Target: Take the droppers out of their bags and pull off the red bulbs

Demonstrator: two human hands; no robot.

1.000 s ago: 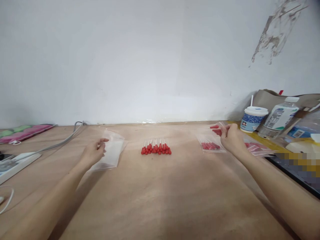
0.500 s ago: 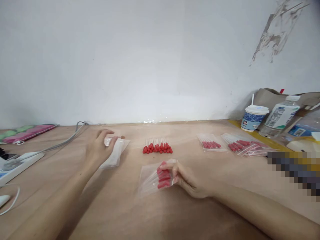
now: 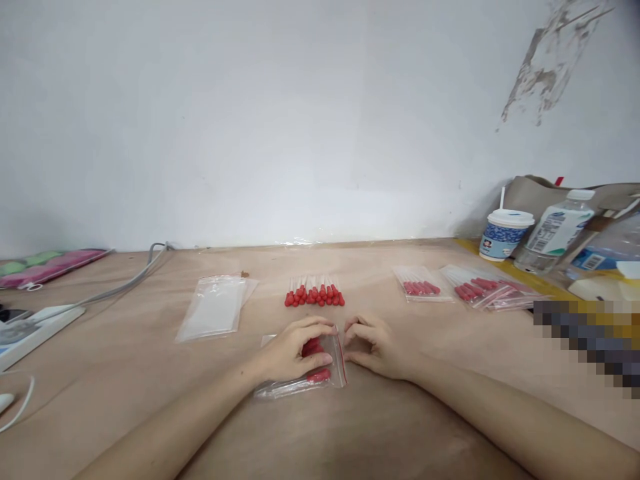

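Observation:
A clear zip bag [image 3: 339,365] lies flat in front of me, its red-striped mouth facing right. Red-ended items [image 3: 319,376] show inside it, partly hidden under my left hand [image 3: 297,350]. That hand rests on the bag with thumb and fingers apart. Just right of the bag's mouth, my right hand [image 3: 377,348] is curved, with a gap between thumb and fingers and nothing visible in it. Beyond both hands lies a row of thin clear sticks with red ends [image 3: 315,294]. To the left is a small stack of flat clear bags [image 3: 213,308].
Filled bags of red-ended sticks [image 3: 421,287] lie at the right, several overlapping [image 3: 483,288]. Behind them stand a paper cup [image 3: 505,235] and a plastic bottle [image 3: 560,233]. A power strip [image 3: 45,327] with a grey cable [image 3: 133,280] occupies the left side.
My left hand has moved from the bag stack onto the filled bag. My right hand has let go of that bag, which now lies flat on the table.

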